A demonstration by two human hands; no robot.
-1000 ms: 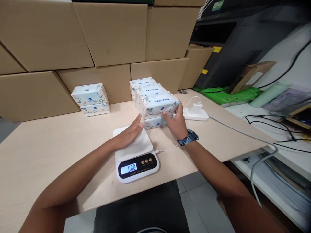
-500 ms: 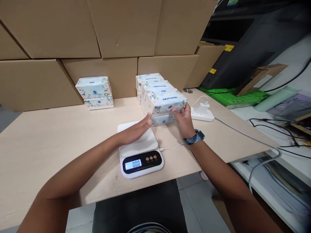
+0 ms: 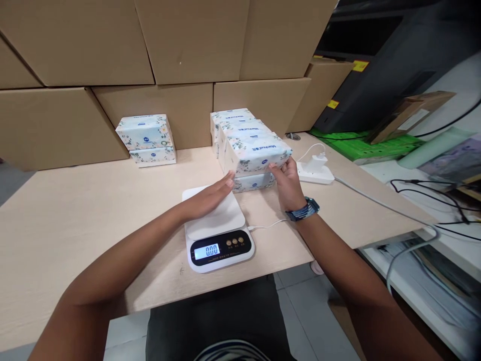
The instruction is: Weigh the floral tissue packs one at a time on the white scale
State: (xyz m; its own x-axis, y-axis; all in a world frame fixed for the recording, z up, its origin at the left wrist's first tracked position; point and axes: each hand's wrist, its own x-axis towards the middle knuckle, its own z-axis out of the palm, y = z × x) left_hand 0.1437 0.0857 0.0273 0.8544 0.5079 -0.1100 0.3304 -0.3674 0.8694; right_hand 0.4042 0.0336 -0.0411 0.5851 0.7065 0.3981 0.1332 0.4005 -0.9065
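At the middle of the table stand stacked tissue packs in white wrap with blue lettering and a floral print. My right hand (image 3: 289, 184) grips the front right corner of the front upper tissue pack (image 3: 259, 150), thumb on its front face, fingers round the side. My left hand (image 3: 210, 196) reaches over the scale, fingers stretched out and their tips at the pack's left front corner; whether they press on it I cannot tell. Under it lies another tissue pack (image 3: 252, 182). A white digital scale (image 3: 233, 213) sits below my left hand, its display reading 0.00.
Two more tissue packs (image 3: 146, 135) are stacked at the back left. Cardboard boxes (image 3: 188, 40) form a wall behind the table (image 3: 75, 215). On the right lie a white power strip (image 3: 319, 174) and a grey cable (image 3: 376, 200). A thin white cord runs from the scale.
The view has shifted slightly. Both hands keep nearly the same places at the front upper tissue pack, and the scale still reads 0.00.
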